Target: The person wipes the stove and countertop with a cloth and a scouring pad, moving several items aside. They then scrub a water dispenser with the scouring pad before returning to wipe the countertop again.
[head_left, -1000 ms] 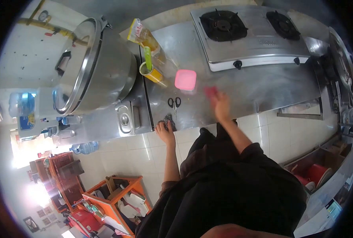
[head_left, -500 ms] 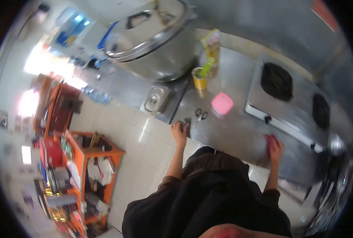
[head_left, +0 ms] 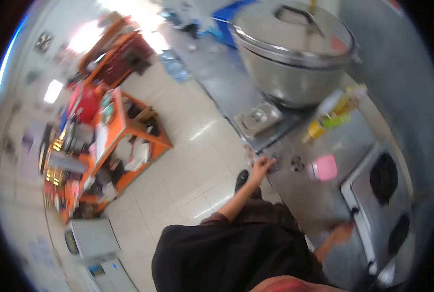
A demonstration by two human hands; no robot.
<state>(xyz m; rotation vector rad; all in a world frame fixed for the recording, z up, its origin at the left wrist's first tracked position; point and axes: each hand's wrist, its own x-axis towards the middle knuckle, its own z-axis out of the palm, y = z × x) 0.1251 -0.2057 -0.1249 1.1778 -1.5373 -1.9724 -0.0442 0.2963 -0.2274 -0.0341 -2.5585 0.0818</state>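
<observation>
table (head_left: 319, 204) carries the big pot (head_left: 295, 53) and stove (head_left: 380, 194). my left hand (head_left: 262, 166) seems to brace on its edge, fingers over a dark wad (head_left: 274, 163), grip unclear. right hand (head_left: 342, 233) blurs by the stove front, can't tell if open or closed. scissors (head_left: 297, 163) lie just beside the wad.

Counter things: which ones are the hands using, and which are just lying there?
In use: left hand on a dark scrubber; right hand on the steel counter.
Lying about: scissors, pink box, yellow cup, big pot, stove.
</observation>
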